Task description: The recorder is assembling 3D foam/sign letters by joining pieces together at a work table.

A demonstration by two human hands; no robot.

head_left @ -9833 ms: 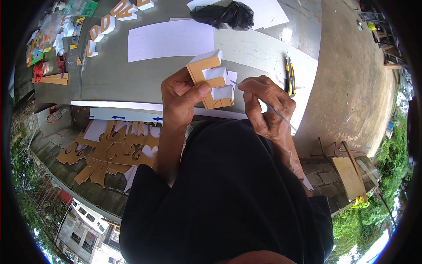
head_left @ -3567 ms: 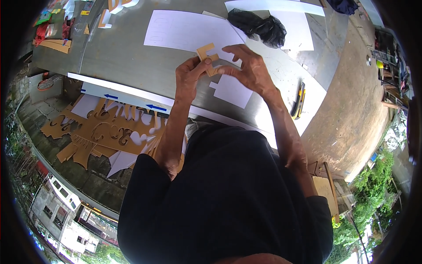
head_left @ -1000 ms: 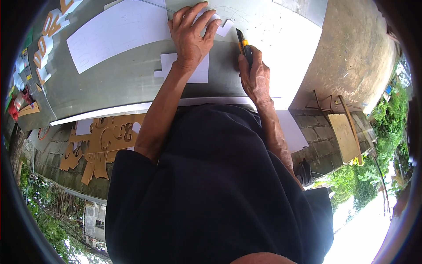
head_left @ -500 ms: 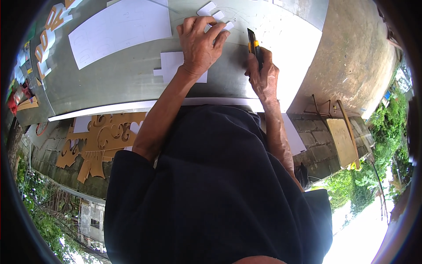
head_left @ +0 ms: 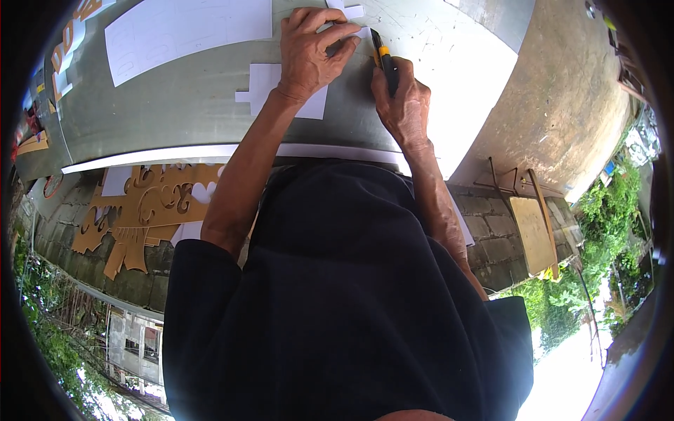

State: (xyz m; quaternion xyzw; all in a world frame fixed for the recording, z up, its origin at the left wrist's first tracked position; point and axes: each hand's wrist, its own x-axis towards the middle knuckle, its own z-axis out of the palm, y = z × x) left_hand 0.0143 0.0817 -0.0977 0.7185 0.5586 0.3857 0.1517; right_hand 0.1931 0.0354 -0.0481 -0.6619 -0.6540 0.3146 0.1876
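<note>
Bent over the grey table [head_left: 182, 116], my left hand [head_left: 307, 59] has its fingers curled, with index finger and thumb closed at a small white piece [head_left: 364, 32]. My right hand [head_left: 406, 105] grips a black and yellow utility knife [head_left: 385, 63]. Its blade points away from me and meets the right end of that small piece. More small white pieces [head_left: 354, 11] lie just beyond my left fingers. A white rectangular piece with a tab [head_left: 263, 88] rests partly under my left wrist.
A large white sheet [head_left: 189, 35] with faint drawn outlines lies at the far left. Brown and white cut-out letters [head_left: 63, 63] stand along the left edge. A long white strip [head_left: 330, 151] runs along the near edge. Cut brown boards [head_left: 158, 203] sit below it.
My right hand has brought the knife left and away from me, to the small piece. My left hand has moved slightly farther away, still closed at the piece. The view has shifted a little.
</note>
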